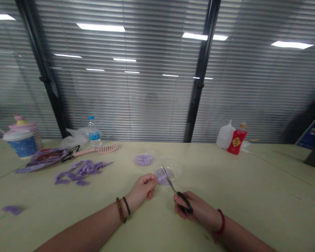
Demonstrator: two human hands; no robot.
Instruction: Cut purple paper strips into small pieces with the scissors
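Across the whole background stand grey horizontal blinds (pixel 157 105) behind dark-framed glass, and before them spreads a wide, pale yellow-green table (pixel 233 203). Toward its left lies a loose heap of curled, notched purple pieces (pixel 88 169), just in front of a pink vented hairbrush (pixel 107 148). Near the table's middle, the right hand (pixel 190 206) grips the black handles of a pair of metal-bladed scissors (pixel 176 192), their points angled up and leftward, the blades slightly parted. The left hand (pixel 144 187) pinches one end of a short, thin purple strip (pixel 162 177), which reaches toward the blades above a round, shallow clear dish (pixel 177 173) with purple bits in it. A second, similar clear dish (pixel 152 154) sits a little farther back. Whether the strip already lies between the blades cannot be told.

With so little strip beyond the fingertips, a closing cut could nick them if the blades strayed left. A soft strip might fold instead of parting if held slack. Cut bits could drop outside the dish if the strip drifted past its rim.
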